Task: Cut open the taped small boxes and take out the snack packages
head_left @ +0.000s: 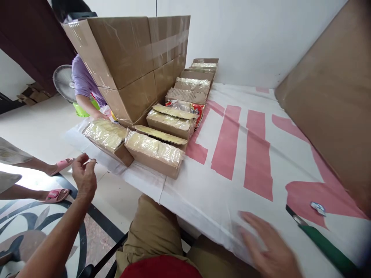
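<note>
My left hand [84, 175] is raised beside the table's left edge. Its thumb and fingers pinch together around something thin and small that I cannot make out. Low over the table's front edge is my right hand [265, 245], blurred, with fingers apart and nothing visible in it. A green-handled tool [321, 241] with a dark tip lies to its right. Two cardboard boxes of clear-wrapped pale packs, a left one [106, 135] and a right one [155, 152], sit at the near left corner; the left one is nearest my left hand.
Large taped cartons [121, 58] are stacked behind the boxes. More open boxes [185, 94] run toward the wall, with red packets [198, 112] among them. A small packet [318, 208] lies on the white-and-pink cloth [226, 143]. A person in purple [84, 77] is behind the cartons.
</note>
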The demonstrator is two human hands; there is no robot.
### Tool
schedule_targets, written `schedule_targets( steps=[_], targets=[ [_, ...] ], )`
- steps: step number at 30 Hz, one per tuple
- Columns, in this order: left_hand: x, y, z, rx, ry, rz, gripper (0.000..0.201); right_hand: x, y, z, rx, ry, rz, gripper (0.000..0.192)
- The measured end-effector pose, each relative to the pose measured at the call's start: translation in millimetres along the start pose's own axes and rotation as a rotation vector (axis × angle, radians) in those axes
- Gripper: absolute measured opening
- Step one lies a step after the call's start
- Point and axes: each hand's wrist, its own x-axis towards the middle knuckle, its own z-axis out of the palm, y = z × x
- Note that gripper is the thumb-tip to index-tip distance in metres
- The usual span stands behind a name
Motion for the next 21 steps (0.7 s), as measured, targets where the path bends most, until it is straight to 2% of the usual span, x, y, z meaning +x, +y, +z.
schedule_targets(
  steps=[1,3,5,8,11,14,18,21],
  targets=[
    [16.9,-0.7,3.5,-0.021,0.022,-0.013,0.047,14.4,-35.5,18.0,0.115,-0.064,-0.123,0.033],
    [47.7,-2.0,15.0,-0.056,0.042,-0.052,0.049,44.9,-103.0,55.8,0.308,-0.183,-0.257,0.045],
    [74.3,-4.0,28.0,-0.098,0.053,-0.113,0.049,74.9,-159.6,92.5,0.47,-0.313,-0.304,0.056],
    [105.0,-9.6,44.1,-0.171,0.041,-0.187,0.045,114.2,-218.4,141.7,0.619,-0.47,-0.297,0.071],
    [122.2,-17.7,56.1,-0.245,-0.006,-0.213,0.039,144.2,-252.4,182.2,0.674,-0.527,-0.188,0.082],
    [127.5,-25.1,65.7,-0.31,-0.104,-0.233,0.038,162.9,-271.7,211.5,0.675,-0.544,-0.12,0.086],
    [127.2,-29.0,66.1,-0.345,-0.176,-0.26,0.04,169.9,-286.0,231.1,0.661,-0.525,-0.093,0.088],
    [125.3,-26.1,48.5,-0.325,-0.147,-0.263,0.043,162.5,-295.2,232.3,0.65,-0.481,-0.105,0.093]
  ],
)
